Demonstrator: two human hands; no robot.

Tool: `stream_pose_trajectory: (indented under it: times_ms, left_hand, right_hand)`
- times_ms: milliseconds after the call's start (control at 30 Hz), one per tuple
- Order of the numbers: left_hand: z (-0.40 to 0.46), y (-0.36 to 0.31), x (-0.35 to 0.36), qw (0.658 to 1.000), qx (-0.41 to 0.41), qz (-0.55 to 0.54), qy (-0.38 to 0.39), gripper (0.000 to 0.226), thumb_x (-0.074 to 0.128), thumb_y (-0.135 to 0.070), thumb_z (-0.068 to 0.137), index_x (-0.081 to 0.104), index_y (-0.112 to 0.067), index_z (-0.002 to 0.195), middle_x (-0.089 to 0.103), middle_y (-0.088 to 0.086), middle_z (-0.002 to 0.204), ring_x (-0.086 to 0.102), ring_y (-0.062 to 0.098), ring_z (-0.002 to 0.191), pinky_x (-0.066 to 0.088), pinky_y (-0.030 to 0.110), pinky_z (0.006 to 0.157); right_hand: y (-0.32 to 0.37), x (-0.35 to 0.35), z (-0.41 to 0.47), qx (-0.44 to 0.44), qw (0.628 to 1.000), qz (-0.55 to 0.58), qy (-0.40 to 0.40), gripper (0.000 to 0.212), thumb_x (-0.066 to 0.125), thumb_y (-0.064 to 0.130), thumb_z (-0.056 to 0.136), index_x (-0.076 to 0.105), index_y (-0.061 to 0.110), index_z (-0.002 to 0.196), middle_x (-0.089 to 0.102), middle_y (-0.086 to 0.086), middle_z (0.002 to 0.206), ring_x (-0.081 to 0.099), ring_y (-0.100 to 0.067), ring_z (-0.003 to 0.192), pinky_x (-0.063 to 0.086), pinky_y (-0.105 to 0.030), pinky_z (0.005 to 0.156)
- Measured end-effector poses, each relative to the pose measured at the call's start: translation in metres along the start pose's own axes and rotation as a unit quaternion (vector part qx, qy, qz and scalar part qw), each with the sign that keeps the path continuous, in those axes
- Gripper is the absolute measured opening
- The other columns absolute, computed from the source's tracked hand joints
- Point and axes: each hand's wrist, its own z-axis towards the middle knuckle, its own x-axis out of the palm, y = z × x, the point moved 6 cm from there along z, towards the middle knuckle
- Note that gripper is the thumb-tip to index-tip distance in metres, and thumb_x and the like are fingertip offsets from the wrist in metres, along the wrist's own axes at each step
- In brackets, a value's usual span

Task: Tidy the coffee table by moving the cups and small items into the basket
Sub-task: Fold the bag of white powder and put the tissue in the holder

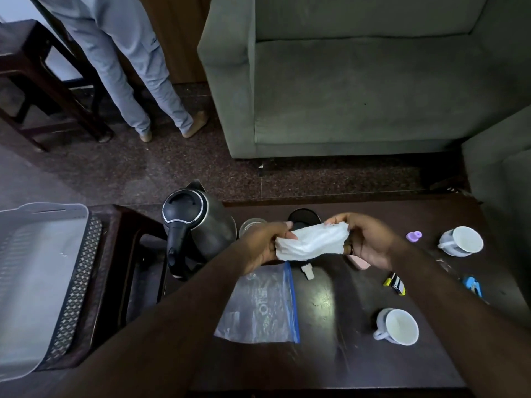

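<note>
Both hands hold a crumpled white tissue (pixel 311 239) above the dark coffee table (pixel 330 363). My left hand (pixel 265 244) grips its left end and my right hand (pixel 365 239) grips its right end. Two white cups lie on their sides on the table: one (pixel 398 326) near the front right, another (pixel 461 241) at the far right. A grey basket (pixel 37 282) sits empty on a low stand to the left. Small items lie on the right: a purple piece (pixel 413 235), a yellow-black pack (pixel 396 283), a blue object (pixel 472 285).
A steel kettle with a black lid (pixel 198 228) stands at the table's left edge, with a glass (pixel 251 225) and a black round cup (pixel 304 218) behind my hands. A clear zip bag (pixel 260 308) lies flat. A grey sofa (pixel 359 81) and a person's legs (pixel 138 81) are beyond.
</note>
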Motion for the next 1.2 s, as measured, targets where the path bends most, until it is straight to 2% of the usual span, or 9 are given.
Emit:
stream_pose_trajectory:
  times_ms: [67, 233, 367, 600, 700, 767, 833, 967, 1200]
  left_hand:
    - [0.003, -0.004, 0.004, 0.997, 0.03, 0.064, -0.034, 0.006, 0.069, -0.004, 0.085, 0.071, 0.001, 0.083, 0.072, 0.015, 0.084, 0.067, 0.026, 0.084, 0.054, 0.043, 0.09]
    - [0.011, -0.025, 0.018, 0.977, 0.097, 0.139, -0.127, 0.018, 0.073, 0.001, 0.08, 0.069, 0.002, 0.098, 0.069, 0.009, 0.08, 0.065, 0.011, 0.066, 0.058, 0.025, 0.066]
    - [0.027, -0.034, 0.025, 0.939, 0.14, 0.254, -0.183, 0.012, 0.072, -0.016, 0.08, 0.067, -0.018, 0.091, 0.068, 0.007, 0.101, 0.068, 0.024, 0.086, 0.059, 0.042, 0.077]
    - [0.041, -0.039, 0.036, 0.852, 0.132, 0.492, -0.124, 0.031, 0.058, -0.015, 0.091, 0.068, -0.012, 0.119, 0.066, 0.009, 0.125, 0.059, 0.023, 0.116, 0.043, 0.026, 0.094]
    - [0.045, -0.042, 0.034, 0.808, 0.115, 0.568, -0.108, 0.035, 0.053, -0.013, 0.092, 0.065, -0.013, 0.126, 0.06, 0.008, 0.134, 0.054, 0.025, 0.124, 0.042, 0.034, 0.106]
    - [0.044, -0.043, 0.033, 0.773, 0.111, 0.616, -0.101, 0.037, 0.053, -0.01, 0.091, 0.064, -0.014, 0.126, 0.06, 0.008, 0.133, 0.054, 0.026, 0.123, 0.043, 0.037, 0.106]
    - [0.043, -0.042, 0.031, 0.755, 0.113, 0.639, -0.093, 0.036, 0.054, -0.007, 0.09, 0.066, -0.012, 0.123, 0.062, 0.009, 0.13, 0.056, 0.026, 0.121, 0.045, 0.039, 0.104]
    - [0.039, -0.036, 0.026, 0.749, 0.117, 0.645, -0.1, 0.032, 0.056, -0.007, 0.087, 0.07, -0.008, 0.116, 0.067, 0.011, 0.121, 0.059, 0.028, 0.116, 0.048, 0.04, 0.1]
    - [0.032, -0.034, 0.022, 0.768, 0.108, 0.621, -0.111, 0.027, 0.056, -0.016, 0.086, 0.071, -0.012, 0.108, 0.067, 0.008, 0.118, 0.06, 0.025, 0.111, 0.049, 0.037, 0.094]
  right_hand:
    - [0.008, 0.001, 0.001, 0.0, 1.0, -0.006, -0.007, 0.039, 0.031, 0.011, 0.095, 0.068, 0.002, 0.09, 0.072, -0.011, 0.082, 0.065, -0.019, 0.066, 0.053, -0.026, 0.05]
    - [0.042, 0.001, 0.005, -0.129, 0.969, -0.182, -0.108, 0.023, 0.062, -0.005, 0.086, 0.075, 0.015, 0.089, 0.074, -0.005, 0.084, 0.064, -0.016, 0.071, 0.052, -0.021, 0.056]
    - [0.062, 0.008, 0.004, -0.196, 0.924, -0.29, -0.154, 0.031, 0.066, -0.005, 0.079, 0.077, 0.019, 0.096, 0.073, 0.003, 0.096, 0.065, -0.009, 0.084, 0.051, -0.023, 0.069]
    - [0.062, 0.013, 0.019, -0.221, 0.868, -0.402, -0.192, 0.03, 0.067, -0.001, 0.073, 0.078, 0.016, 0.095, 0.075, 0.002, 0.099, 0.067, -0.012, 0.095, 0.052, -0.029, 0.084]
    - [0.055, 0.016, 0.031, -0.204, 0.868, -0.41, -0.193, 0.03, 0.069, 0.001, 0.072, 0.078, 0.016, 0.096, 0.075, 0.003, 0.099, 0.067, -0.011, 0.094, 0.052, -0.021, 0.081]
    - [0.047, 0.02, 0.039, -0.191, 0.87, -0.41, -0.197, 0.03, 0.07, 0.001, 0.072, 0.076, 0.017, 0.097, 0.072, 0.005, 0.098, 0.064, -0.011, 0.093, 0.044, -0.005, 0.071]
    - [0.038, 0.023, 0.046, -0.184, 0.865, -0.415, -0.213, 0.033, 0.072, 0.002, 0.071, 0.07, 0.02, 0.098, 0.068, 0.004, 0.098, 0.062, -0.013, 0.091, 0.04, -0.004, 0.064]
    - [0.018, 0.031, 0.051, -0.169, 0.855, -0.428, -0.238, 0.031, 0.074, 0.008, 0.071, 0.059, 0.022, 0.095, 0.066, -0.003, 0.097, 0.061, -0.019, 0.089, 0.05, -0.031, 0.075]
    - [0.0, 0.034, 0.059, -0.136, 0.865, -0.435, -0.211, 0.021, 0.069, 0.011, 0.076, 0.061, 0.021, 0.092, 0.07, -0.004, 0.09, 0.067, -0.022, 0.086, 0.056, -0.039, 0.076]
